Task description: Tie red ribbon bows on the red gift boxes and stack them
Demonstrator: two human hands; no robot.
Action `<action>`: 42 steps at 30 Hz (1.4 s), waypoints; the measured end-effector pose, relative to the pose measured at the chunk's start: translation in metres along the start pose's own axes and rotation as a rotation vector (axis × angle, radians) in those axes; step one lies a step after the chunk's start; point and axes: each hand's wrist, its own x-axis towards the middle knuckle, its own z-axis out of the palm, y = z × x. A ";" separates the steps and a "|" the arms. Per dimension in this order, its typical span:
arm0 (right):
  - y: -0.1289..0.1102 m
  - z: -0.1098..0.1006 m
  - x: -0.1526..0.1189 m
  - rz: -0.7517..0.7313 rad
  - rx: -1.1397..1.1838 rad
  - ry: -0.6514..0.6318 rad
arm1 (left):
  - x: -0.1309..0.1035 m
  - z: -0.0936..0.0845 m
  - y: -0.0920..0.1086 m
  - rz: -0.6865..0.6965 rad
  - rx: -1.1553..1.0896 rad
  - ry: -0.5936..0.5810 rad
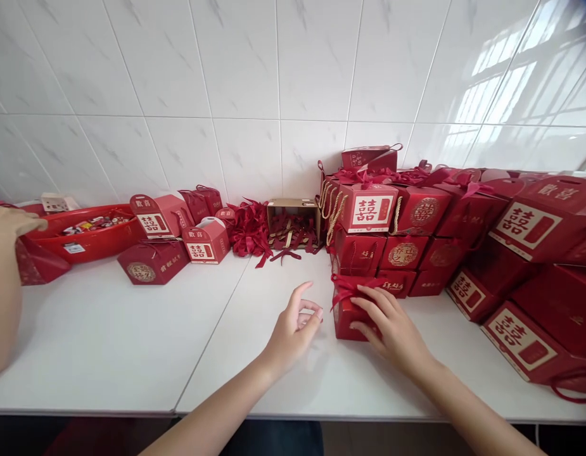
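A small red gift box (344, 323) tied with a red ribbon bow (344, 288) sits on the white table. My right hand (400, 329) grips this box from the right, its fingers over the top and its thumb along the near side. My left hand (293, 332) hovers just left of the box, apart from it, with loosely curved fingers and nothing in them. Directly behind the held box rise stacked red gift boxes (362, 253), some with bows and gold cord handles.
Larger red boxes (525, 335) crowd the right side. At the back lie a heap of red ribbons (249, 231) and a cardboard box (293, 204) of ribbon pieces. Further left are several gift boxes (152, 263), a red basin (93, 250) of sweets and a person's beige sleeve (5, 291).
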 end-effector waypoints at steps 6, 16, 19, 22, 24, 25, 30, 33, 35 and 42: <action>0.026 0.003 0.014 -0.039 -0.028 -0.059 | -0.003 -0.031 -0.029 -0.069 0.440 0.060; -0.065 0.035 0.013 -0.368 0.117 -0.068 | 0.094 -0.112 -0.066 -0.226 0.971 0.411; -0.075 0.079 0.048 -0.280 0.200 -0.252 | 0.118 -0.121 -0.071 -0.234 0.976 0.416; -0.085 0.120 0.095 0.093 0.249 -0.372 | 0.120 -0.127 -0.072 -0.213 0.935 0.366; -0.093 0.140 0.121 0.232 0.251 -0.388 | 0.113 -0.129 -0.072 -0.156 0.893 0.297; -0.097 0.147 0.130 0.271 0.257 -0.389 | 0.109 -0.129 -0.072 -0.121 0.866 0.248; -0.102 0.157 0.138 0.255 0.373 -0.403 | 0.098 -0.131 -0.070 -0.005 0.649 -0.043; -0.095 0.154 0.129 0.191 0.445 -0.417 | 0.100 -0.137 -0.071 0.004 0.499 -0.137; -0.092 0.152 0.124 0.182 0.463 -0.407 | 0.101 -0.142 -0.072 0.001 0.409 -0.150; -0.073 0.135 0.103 0.118 0.489 -0.380 | 0.103 -0.149 -0.072 -0.010 0.251 -0.068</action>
